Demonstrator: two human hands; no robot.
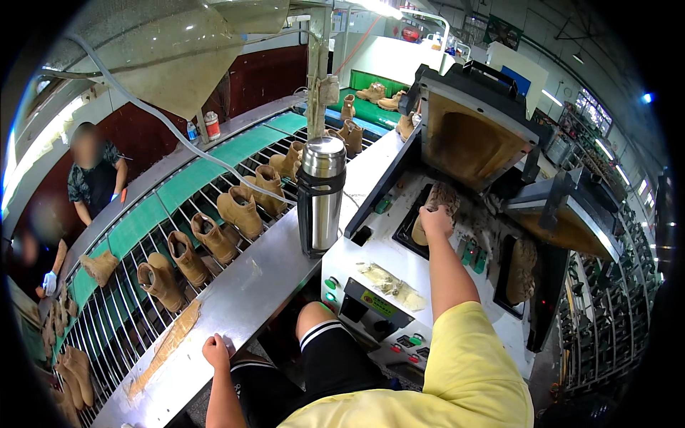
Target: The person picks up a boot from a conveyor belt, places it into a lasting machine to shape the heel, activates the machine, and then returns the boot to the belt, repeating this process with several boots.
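Note:
My right hand (435, 222) reaches into the left bay of a machine and is closed on a tan boot (442, 196), which lies with its patterned sole up in a black-framed recess. Above that bay a heavy lid (467, 135) is raised. A second boot (522, 271) lies sole up in the right bay, under another raised lid (571, 217). My left hand (215, 351) is curled into a loose fist over the edge of the metal ledge (257, 285), with nothing visible in it.
A steel thermos (322, 196) stands on the ledge beside the machine. Left of it, tan boots (191, 258) line a rod conveyor (125, 314) with a green belt (168, 196). Two people (96, 171) are across the conveyor. Racks (606, 314) stand at right.

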